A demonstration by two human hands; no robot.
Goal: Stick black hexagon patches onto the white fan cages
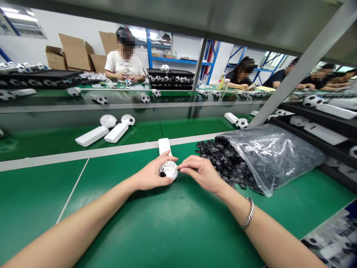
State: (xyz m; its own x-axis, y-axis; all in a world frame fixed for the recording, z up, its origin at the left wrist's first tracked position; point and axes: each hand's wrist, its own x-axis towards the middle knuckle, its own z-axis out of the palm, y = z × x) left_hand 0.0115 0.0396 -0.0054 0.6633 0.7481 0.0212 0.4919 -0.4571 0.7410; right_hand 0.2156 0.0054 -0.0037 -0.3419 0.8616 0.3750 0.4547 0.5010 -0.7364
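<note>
My left hand is closed around a white soccer-ball-shaped head with open lattice holes and a black patch on its lower left. A white flat handle extends behind it, away from me. Fingertips of my right hand are pinched at the ball's right side, on a small black piece that is mostly hidden. Right of that hand lies a pile of black plastic pieces, spilling from a clear plastic bag onto the green table.
Beyond the table edge, a green conveyor carries white soccer-ball items. Black trays with more of them stand at right. A slanted metal post and an overhead shelf frame the space. Several co-workers sit across the line.
</note>
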